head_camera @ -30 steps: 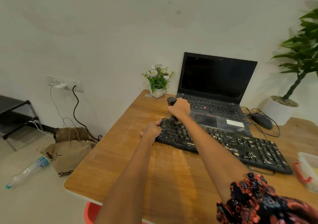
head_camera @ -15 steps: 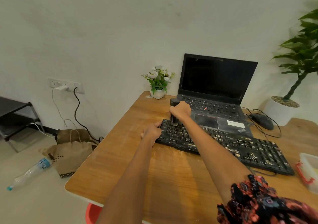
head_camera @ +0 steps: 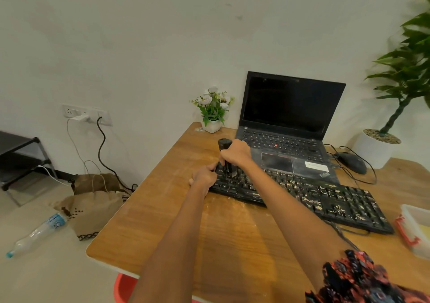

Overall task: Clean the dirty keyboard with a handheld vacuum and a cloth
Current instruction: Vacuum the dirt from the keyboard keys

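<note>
The keyboard (head_camera: 300,198) lies just right of the frame's centre on the wooden table (head_camera: 162,221), angled down toward the right edge, touching the front of the open laptop (head_camera: 288,125). Pale crumbs cover its middle and right keys; the keys at its left end look darker and cleaner. The right hand (head_camera: 236,154) is curled round the black vacuum (head_camera: 225,150), held upright with its nozzle on the upper-left keys. The left hand (head_camera: 204,177) grips the keyboard's left edge, fingers curled over it, steadying it.

Over the last second the vacuum has barely travelled: it has stayed on the same top-left patch, shifting only slightly, and the left hand has kept its hold. So the suction pass seems to be at its start, with most of the dirty keys to the right yet to do. No cloth is in sight.

Behind stand a small flower pot (head_camera: 213,125) and, at far right, a mouse (head_camera: 351,161).
</note>
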